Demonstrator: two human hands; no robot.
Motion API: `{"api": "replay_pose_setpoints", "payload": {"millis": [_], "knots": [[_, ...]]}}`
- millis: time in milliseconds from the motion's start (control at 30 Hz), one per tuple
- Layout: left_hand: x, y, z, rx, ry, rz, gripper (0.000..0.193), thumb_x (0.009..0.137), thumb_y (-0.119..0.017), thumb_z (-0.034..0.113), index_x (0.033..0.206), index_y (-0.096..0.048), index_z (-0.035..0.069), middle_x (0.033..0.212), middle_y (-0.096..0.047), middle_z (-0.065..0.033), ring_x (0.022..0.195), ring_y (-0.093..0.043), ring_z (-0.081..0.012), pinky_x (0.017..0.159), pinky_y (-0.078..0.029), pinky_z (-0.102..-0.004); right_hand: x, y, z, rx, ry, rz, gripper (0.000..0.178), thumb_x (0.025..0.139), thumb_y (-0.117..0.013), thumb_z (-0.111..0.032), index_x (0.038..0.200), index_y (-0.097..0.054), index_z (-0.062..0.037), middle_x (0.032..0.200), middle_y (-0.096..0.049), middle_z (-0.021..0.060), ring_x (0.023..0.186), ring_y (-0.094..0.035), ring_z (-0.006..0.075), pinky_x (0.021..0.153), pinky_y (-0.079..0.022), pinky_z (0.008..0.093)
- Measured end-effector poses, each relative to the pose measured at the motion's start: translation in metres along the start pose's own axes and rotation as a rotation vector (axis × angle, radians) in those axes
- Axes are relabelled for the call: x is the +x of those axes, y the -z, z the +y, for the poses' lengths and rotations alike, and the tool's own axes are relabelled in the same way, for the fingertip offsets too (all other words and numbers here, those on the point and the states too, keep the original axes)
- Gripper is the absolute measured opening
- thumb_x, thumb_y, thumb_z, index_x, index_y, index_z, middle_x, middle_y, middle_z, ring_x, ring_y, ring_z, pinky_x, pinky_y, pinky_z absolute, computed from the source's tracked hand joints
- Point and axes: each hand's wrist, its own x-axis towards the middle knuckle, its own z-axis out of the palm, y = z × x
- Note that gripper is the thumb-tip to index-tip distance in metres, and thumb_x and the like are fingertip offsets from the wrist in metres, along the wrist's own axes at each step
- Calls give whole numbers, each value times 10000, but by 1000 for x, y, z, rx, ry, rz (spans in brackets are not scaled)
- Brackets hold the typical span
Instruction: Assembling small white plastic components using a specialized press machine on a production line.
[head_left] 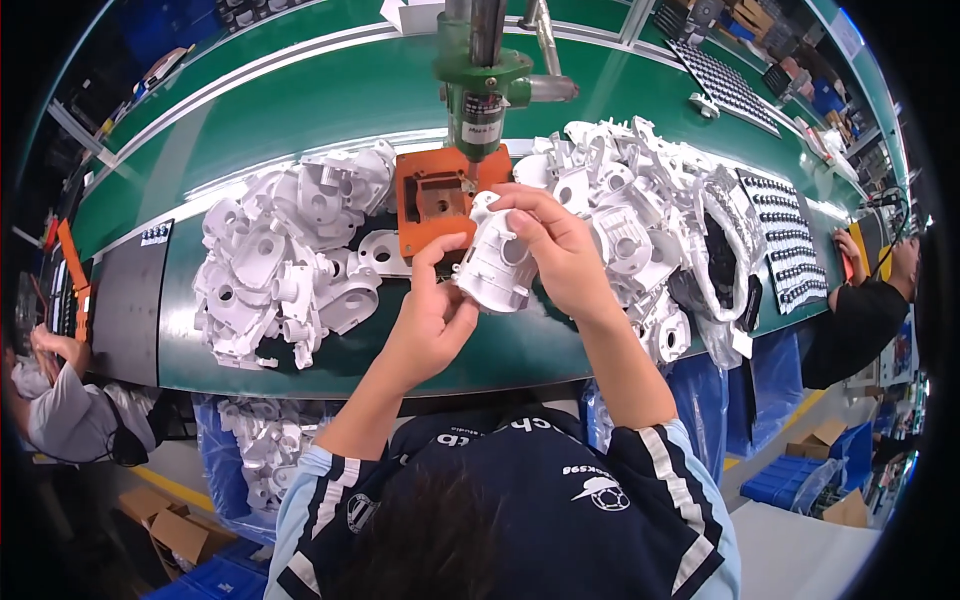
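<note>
Between both hands I hold a white moulded plastic housing [492, 262], tilted, just in front of the bench press. My left hand [432, 315] pinches its lower left edge with thumb and fingers. Fingers of my right hand [560, 245] wrap over its upper right side, the thumb lying on its face. Right behind the housing sits an orange fixture block [415, 215] with a recessed metal centre. Above that block hangs the green press head [482, 115], its thin tool pointing down close to the housing's top.
White housings lie heaped in a left pile [265, 265] and a right pile [625, 190] on the green bench [400, 360]. A bag-lined opening [720, 250] and a tray of small dark parts [785, 240] stand right. Below the left edge is a blue-lined bin [225, 470]. People work at both sides.
</note>
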Motion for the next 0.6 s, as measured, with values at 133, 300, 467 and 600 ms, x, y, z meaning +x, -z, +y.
{"api": "replay_pose_setpoints", "payload": {"millis": [133, 300, 467, 600], "knots": [[-1, 6, 11, -58, 216, -104, 667, 807, -488, -19, 1392, -171, 24, 914, -615, -101, 788, -533, -60, 696, -426, -207, -4, 7, 1, 192, -213, -91, 195, 923, -482, -116, 1035, -594, -2, 971, -610, 39, 881, -532, 73, 777, -422, 225], [4, 13, -4, -229, 278, -207, 605, 809, -516, -25, 1364, -277, -32, 1094, -579, -114, 970, -561, -105, 823, -417, -219, -2, 14, 1, 174, -255, -215, 172, 916, -481, -97, 1016, -594, -15, 923, -617, 33, 840, -547, 89, 760, -436, 235], [5, 20, 0, -479, 307, -317, 598, 820, -571, 64, 1346, -311, -52, 1104, -579, -145, 987, -581, -159, 858, -441, -270, -6, 14, 1, 5, -208, -193, 165, 901, -490, -75, 1019, -593, -23, 946, -608, 54, 860, -557, 123, 747, -446, 276], [7, 14, -2, -652, 413, -228, 444, 872, -573, 137, 1253, -427, -38, 1010, -611, -98, 847, -594, -109, 726, -469, -232, -19, 5, 10, -245, -17, -117, 237, 856, -477, 13, 1052, -596, -48, 969, -581, 83, 878, -563, 177, 753, -442, 270]]}}
